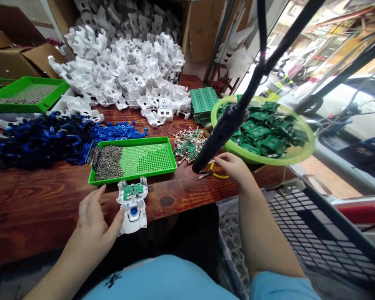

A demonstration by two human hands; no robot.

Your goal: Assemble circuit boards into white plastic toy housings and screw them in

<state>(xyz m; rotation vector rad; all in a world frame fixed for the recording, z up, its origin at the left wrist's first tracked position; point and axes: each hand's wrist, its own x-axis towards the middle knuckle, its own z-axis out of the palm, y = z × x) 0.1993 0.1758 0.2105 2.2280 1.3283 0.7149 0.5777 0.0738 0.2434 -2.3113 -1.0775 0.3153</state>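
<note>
My left hand (95,218) has its fingers spread on the wooden table, with the thumb against the edge of a white plastic housing (133,223). That housing lies opened out in two parts near the table's front edge. One part carries a green circuit board (133,191); the other has a blue round piece in it. My right hand (234,166) is over yellow-handled pliers (217,173), its fingertips pinched together; whatever is in them is too small to make out. Just left of it hangs a black electric screwdriver (217,135), not gripped.
A green tray (150,156) holds many screws (109,162). Behind it lie blue rings (120,131), dark blue parts (43,139) and heaped white housings (128,66). Small wired boards (190,143), stacked board panels (203,102) and a yellow-green basin (309,143) of circuit boards occupy the right.
</note>
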